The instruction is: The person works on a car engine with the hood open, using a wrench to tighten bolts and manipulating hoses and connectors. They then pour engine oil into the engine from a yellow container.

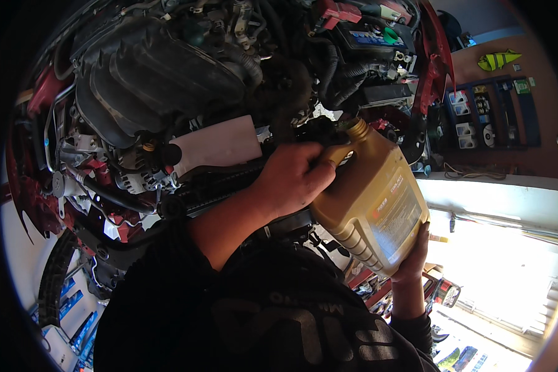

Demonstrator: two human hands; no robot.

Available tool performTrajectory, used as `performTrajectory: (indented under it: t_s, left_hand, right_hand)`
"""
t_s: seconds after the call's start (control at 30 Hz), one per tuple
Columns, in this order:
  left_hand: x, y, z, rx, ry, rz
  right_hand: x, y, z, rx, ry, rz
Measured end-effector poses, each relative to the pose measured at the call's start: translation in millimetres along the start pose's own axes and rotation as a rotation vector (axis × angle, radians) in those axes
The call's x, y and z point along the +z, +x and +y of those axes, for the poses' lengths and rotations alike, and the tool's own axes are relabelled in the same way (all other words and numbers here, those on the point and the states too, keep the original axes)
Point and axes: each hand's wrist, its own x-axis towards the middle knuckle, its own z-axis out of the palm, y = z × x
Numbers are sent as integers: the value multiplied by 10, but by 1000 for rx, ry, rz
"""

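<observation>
A gold plastic jug [369, 201] with a printed label tilts over the front of an open car engine bay, its neck pointing up and toward the engine. My left hand [301, 177] is closed around the jug's handle near the neck. Under its lower right end, my right hand [413, 257] supports the jug, fingers against its side. Whether a cap sits on the neck [357, 129] is hard to make out. To the left of my left hand lies a pale, boxy plastic piece [220, 144] beside a round black part [168, 154].
The black ribbed engine cover [158, 77] fills the upper left. A car battery [378, 40] with a green round piece on it sits at the upper right. Red body panels [437, 56] flank the bay. Shelves with boxes [471, 118] stand along the right wall, above a bright opening.
</observation>
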Motion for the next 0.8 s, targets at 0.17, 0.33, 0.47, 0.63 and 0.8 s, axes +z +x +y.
performTrajectory:
  t_s: [0.17, 0.33, 0.47, 0.63, 0.8]
  left_hand:
    - [-23, -8, 27, 7, 37, -16]
    - [-33, -5, 29, -9, 46, -35]
    - [-9, 6, 4, 28, 67, -7]
    - [1, 24, 6, 28, 16, -14]
    - [14, -1, 36, 51, 12, 15]
  right_hand:
    - [-18, 1, 4, -10, -40, 65]
    - [-33, 13, -8, 20, 5, 14]
    - [-28, 14, -9, 13, 2, -14]
    - [12, 11, -18, 3, 2, 16]
    - [22, -2, -35, 3, 0, 13]
